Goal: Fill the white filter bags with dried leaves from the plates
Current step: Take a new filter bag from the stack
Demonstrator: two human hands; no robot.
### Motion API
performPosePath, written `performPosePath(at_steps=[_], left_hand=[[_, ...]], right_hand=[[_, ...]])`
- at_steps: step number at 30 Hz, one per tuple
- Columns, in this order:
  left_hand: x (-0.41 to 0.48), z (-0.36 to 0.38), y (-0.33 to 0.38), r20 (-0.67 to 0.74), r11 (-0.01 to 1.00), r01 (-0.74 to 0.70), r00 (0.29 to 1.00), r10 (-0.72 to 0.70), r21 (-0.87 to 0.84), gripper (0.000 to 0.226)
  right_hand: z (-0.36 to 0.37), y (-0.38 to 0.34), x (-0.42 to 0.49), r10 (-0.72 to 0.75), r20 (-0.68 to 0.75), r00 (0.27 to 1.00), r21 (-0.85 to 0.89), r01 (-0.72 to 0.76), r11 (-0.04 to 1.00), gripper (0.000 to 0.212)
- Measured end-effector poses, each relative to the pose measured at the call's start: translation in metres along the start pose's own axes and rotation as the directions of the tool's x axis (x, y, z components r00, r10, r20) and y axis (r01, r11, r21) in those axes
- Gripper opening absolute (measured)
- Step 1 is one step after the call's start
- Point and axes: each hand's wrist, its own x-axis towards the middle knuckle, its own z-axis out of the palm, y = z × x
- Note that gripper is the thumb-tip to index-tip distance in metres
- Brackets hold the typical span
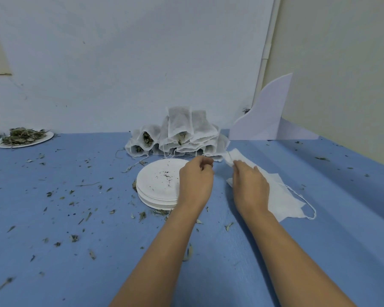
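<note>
Two bare hands reach out over the blue table (53, 251). The right hand (249, 185) pinches the top of a thin white filter bag (232, 157) with its fingers closed tight on it. The bag sticks up and away from that pinch, toward the wall. The left hand (195, 182) is curled in a loose fist just left of the pinch. It may be pinching a thin string from the bag, but the string is too fine to be sure, so I cannot tell what it holds.

Under the right hand, and out to its right, lies a flat pile of empty white filter bags (282, 200) with thin white strings. Under the left hand sits a stack of round white paper plates (157, 185). The top plate has only a few dark crumbs on it.

Past the pinch, near the wall, is a heap of filled white filter bags (180, 134). Some green leaves peek out of their open ends. Far off to the left of both hands is a round white paper plate (42, 138) with a pile of dried green leaves (22, 135) on it. Little bits of dried leaf (73, 238) lie all over the table, mostly to the left of the hands. A white foam board (268, 114) leans by the wall, back and to the right of the pinch.
</note>
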Motion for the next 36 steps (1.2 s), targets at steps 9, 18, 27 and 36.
performPosePath(at_steps=[9, 18, 27, 36], left_hand=[[0.009, -0.025, 0.015, -0.062, 0.999, 0.007, 0.998, -0.01, -0.05, 0.029], [0.018, -0.081, 0.012, -0.103, 1.0, -0.027, 0.994, 0.027, 0.006, 0.028], [0.029, -0.105, 0.009, -0.315, 0.987, -0.017, 0.948, -0.035, -0.16, 0.02], [0.036, -0.103, 0.005, -0.473, 0.957, -0.14, 0.881, 0.004, -0.254, 0.019]], right_hand=[[-0.009, -0.049, -0.002, -0.19, -0.017, 0.982, 0.563, 0.166, 0.809, 0.028], [-0.006, -0.108, 0.016, -0.018, 0.184, 0.983, 0.852, -0.15, 0.502, 0.009], [0.011, -0.075, 0.028, 0.29, 0.188, 0.938, 0.601, -0.343, 0.722, 0.015], [0.022, -0.061, 0.021, 0.194, 0.181, 0.964, 0.238, -0.235, 0.942, 0.029]])
